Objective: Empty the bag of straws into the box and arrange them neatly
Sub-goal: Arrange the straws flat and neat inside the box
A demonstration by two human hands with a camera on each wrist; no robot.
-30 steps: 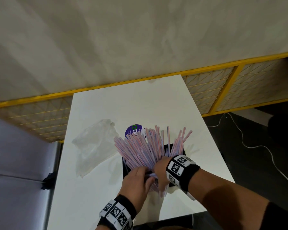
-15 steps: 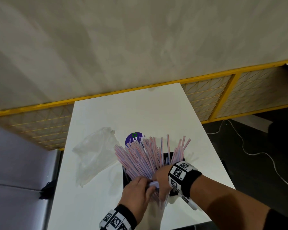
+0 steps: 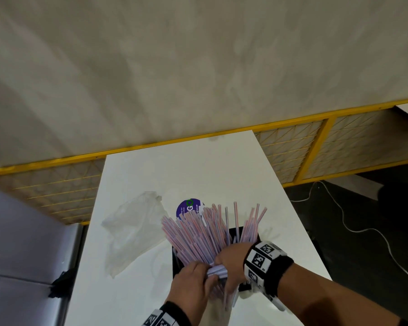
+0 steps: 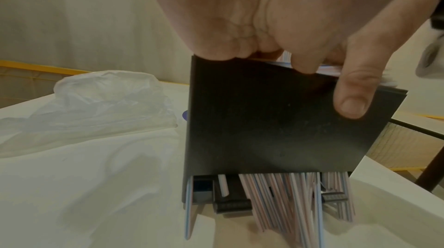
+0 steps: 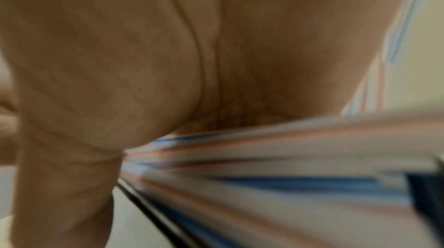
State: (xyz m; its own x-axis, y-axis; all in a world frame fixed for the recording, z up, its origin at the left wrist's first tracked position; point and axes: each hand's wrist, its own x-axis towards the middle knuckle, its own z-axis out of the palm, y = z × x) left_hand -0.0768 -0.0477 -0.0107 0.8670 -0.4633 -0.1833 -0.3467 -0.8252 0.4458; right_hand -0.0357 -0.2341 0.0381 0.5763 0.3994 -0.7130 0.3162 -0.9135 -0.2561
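Note:
A thick bundle of red-and-blue striped straws (image 3: 198,236) fans up and away out of a black box (image 3: 247,234) near the table's front edge. My left hand (image 3: 192,280) grips the bundle's near ends from the left. My right hand (image 3: 231,261) grips it from the right. In the left wrist view the fingers of my left hand (image 4: 240,47) curl over the rim of the black box (image 4: 276,128). The thumb (image 4: 350,98) lies on its outer wall, and straws (image 4: 288,195) poke out of a slot at its base. The right wrist view shows my palm (image 5: 120,62) against blurred straws (image 5: 264,166).
The empty clear plastic bag (image 3: 132,229) lies crumpled on the white table (image 3: 186,165), left of the box. A round purple label (image 3: 187,208) lies behind the straws. A yellow mesh fence (image 3: 290,149) runs behind the table, and a white cable (image 3: 353,229) trails on the dark floor at right.
Both hands keep their hold on the bundle at the box. The fan of straws has shifted only slightly, and the bag has not moved.

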